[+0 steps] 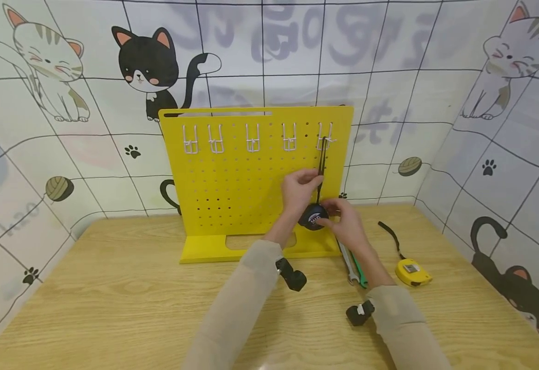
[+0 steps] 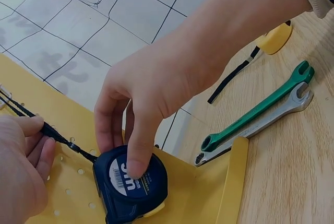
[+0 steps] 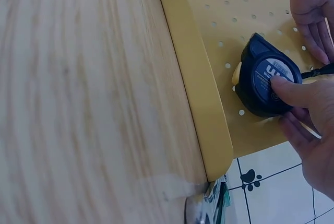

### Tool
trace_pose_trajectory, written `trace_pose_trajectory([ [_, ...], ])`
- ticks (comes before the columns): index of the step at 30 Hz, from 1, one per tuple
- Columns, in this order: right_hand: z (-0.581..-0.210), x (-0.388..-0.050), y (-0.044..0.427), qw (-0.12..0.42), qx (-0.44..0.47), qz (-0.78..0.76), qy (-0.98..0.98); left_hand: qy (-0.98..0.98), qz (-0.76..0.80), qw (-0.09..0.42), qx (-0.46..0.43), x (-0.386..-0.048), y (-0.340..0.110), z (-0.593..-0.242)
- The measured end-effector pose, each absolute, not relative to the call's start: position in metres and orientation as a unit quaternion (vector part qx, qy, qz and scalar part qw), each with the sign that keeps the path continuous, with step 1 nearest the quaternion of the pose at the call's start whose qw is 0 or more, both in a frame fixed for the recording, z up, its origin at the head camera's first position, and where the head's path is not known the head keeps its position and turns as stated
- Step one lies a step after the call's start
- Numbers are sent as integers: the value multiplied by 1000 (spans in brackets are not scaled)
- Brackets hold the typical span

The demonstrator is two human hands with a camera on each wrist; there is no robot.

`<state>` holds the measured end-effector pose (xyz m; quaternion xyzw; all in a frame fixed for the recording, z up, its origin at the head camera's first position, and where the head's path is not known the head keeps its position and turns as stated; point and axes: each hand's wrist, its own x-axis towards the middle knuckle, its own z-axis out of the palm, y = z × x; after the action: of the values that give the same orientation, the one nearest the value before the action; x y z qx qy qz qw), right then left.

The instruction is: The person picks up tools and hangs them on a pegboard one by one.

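Sleeves [image 1: 237,303], fingers [image 2: 108,125] pinching black tape measure [image 1: 312,216] near pegboard edge [image 1: 345,154], wide tabletop [image 1: 126,277]

Is a rounded, dark-blue tape measure [image 2: 151,179] with a printed face label [image 2: 120,177] and yellow edge piece [image 3: 236,73]; is held before a yellow pegboard's [image 1: 251,192] lower right, with its black strap [image 1: 322,162] stretched up to the rightmost of 5 white hooks [image 1: 331,131].
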<state>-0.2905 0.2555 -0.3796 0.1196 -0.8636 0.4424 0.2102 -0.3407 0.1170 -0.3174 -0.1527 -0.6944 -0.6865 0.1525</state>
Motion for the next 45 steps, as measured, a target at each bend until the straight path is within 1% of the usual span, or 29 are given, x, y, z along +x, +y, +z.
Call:
trace_pose_trajectory([
  [15, -375, -289, 256, 205, 130, 450, -859, -669, -713, 119, -175, -334, 104, -319],
  [22, -372, -284, 257, 188, 123, 453, -863, -655, -725, 88, -195, -329, 97, -321],
  [27, -369, -279, 259, 186, 130, 442, -868, -660, -722, 65, -198, -325, 91, -323],
  [37, -366, -269, 270, 181, 139, 424, -876, -660, -725, 39, -194, -320, 82, -332],
  [45, -363, -253, 284, 182, 142, 388, -892, -659, -727, 18, -192, -311, 75, -335],
])
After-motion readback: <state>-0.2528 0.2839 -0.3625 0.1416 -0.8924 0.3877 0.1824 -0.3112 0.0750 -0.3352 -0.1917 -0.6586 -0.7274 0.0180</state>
